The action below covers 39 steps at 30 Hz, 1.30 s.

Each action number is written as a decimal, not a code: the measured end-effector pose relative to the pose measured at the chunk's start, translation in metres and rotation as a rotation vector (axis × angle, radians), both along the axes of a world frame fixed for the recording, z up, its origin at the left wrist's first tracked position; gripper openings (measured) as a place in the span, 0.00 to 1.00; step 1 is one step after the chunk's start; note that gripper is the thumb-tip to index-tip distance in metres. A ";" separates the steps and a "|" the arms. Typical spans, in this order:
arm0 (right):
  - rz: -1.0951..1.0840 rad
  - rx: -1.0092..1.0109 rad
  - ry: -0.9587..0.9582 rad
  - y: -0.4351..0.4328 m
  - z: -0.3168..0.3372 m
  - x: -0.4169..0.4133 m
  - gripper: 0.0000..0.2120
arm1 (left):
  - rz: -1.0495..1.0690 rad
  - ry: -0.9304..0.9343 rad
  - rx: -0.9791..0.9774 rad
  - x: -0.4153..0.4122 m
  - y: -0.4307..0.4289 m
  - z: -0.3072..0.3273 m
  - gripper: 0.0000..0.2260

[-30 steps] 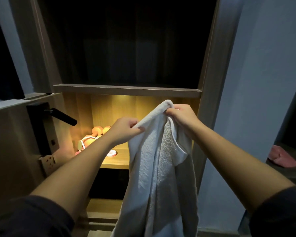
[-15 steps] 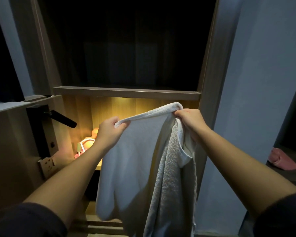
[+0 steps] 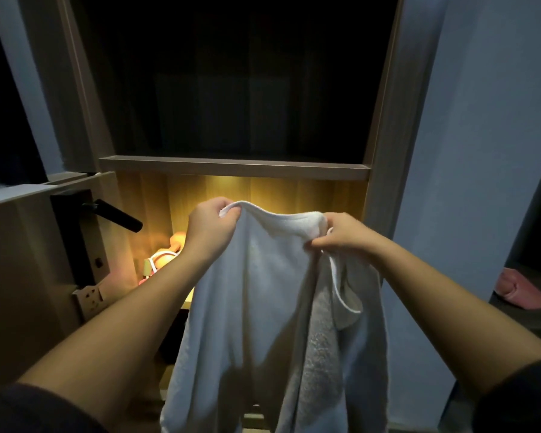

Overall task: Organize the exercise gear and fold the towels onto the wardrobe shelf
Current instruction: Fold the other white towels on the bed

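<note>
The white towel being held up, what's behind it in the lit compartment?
Left of the towel, peach-coloured gear and a white cord show in the lit compartment. The towel and left arm cover the rest.

towel (image 3: pixel 263 292): white | door handle (image 3: pixel 119 215): black | cloth (image 3: pixel 519 289): pink | shelf back (image 3: pixel 263 192): amber woodgrain

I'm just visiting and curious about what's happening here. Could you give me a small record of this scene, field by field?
setting: open wardrobe, with a dark compartment above the shelf board and a warmly lit one below
left hand: grips the top edge of the white towel
right hand: pinches the same edge, further right
towel state: hangs loose in front of the lit compartment, bunched on the right
in lit compartment: pink-orange gear, partly hidden by the left arm
left side: black door handle
far right: pink cloth
</note>
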State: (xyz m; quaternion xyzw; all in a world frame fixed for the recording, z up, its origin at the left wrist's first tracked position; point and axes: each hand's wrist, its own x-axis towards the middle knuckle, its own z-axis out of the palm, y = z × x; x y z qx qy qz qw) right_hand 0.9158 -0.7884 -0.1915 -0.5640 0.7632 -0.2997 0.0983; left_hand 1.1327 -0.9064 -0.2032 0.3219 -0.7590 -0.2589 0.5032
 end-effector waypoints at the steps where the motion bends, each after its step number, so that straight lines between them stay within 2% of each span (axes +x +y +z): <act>1: 0.043 0.020 0.020 0.000 -0.002 0.004 0.26 | 0.011 -0.023 -0.007 -0.003 0.001 0.003 0.08; 3: 0.121 0.038 0.056 -0.002 -0.005 0.013 0.40 | 0.027 -0.069 -0.023 -0.009 0.004 0.009 0.08; 4: 0.159 0.043 0.066 -0.004 -0.005 0.016 0.43 | 0.034 -0.093 -0.032 -0.012 0.005 0.011 0.07; 6: 0.238 0.056 0.065 -0.007 -0.004 0.022 0.45 | 0.049 -0.136 -0.049 -0.016 0.008 0.014 0.07; 9: 0.323 0.081 0.045 -0.009 -0.001 0.031 0.41 | 0.045 -0.199 -0.042 -0.020 0.010 0.015 0.06; 11: 0.334 0.065 0.050 -0.010 -0.001 0.038 0.35 | 0.018 -0.224 -0.029 -0.021 0.013 0.014 0.06; 15: 0.269 0.011 0.047 -0.014 -0.004 0.046 0.21 | -0.042 -0.229 -0.016 -0.023 0.022 0.015 0.07; 18: 0.272 0.034 0.064 -0.016 -0.008 0.057 0.17 | -0.050 -0.248 -0.013 -0.023 0.024 0.017 0.08; 21: 0.188 -0.023 0.151 -0.017 -0.010 0.059 0.13 | -0.107 -0.248 -0.012 -0.020 0.022 0.017 0.07; 24: 0.078 -0.107 0.158 -0.017 -0.013 0.055 0.15 | -0.119 -0.268 -0.039 -0.013 0.014 0.010 0.08; 27: 0.005 -0.190 0.083 -0.018 -0.016 0.051 0.17 | -0.138 -0.372 -0.040 -0.008 0.006 -0.006 0.14; 30: -0.046 -0.253 0.047 -0.016 -0.016 0.042 0.18 | -0.120 -0.456 -0.002 -0.002 -0.003 -0.028 0.12; 34: -0.128 -0.315 0.046 -0.011 -0.016 0.028 0.19 | -0.072 -0.423 0.180 0.012 -0.020 -0.050 0.16; 39: -0.204 -0.329 0.037 -0.009 -0.015 0.011 0.19 | -0.025 -0.292 0.266 0.033 -0.035 -0.062 0.16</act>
